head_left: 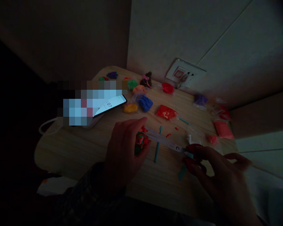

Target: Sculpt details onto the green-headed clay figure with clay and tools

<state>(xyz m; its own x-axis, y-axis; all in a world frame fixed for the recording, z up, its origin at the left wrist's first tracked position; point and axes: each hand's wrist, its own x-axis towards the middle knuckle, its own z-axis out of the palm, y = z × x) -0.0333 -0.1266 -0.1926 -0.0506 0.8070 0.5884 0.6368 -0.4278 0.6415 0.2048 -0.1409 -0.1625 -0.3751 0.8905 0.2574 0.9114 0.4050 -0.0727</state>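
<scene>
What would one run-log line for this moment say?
left hand: holds red-green clay | right hand: holds clear plastic tool, tip at the clay | on table: phone, blue stick, red packet

On my wood-grained surface (85, 157), bright packets and lumps of clay-like material (166, 112) lie across the upper centre and right; a lit phone (112, 105) sits left, a teal stick (157, 152) near centre.
</scene>
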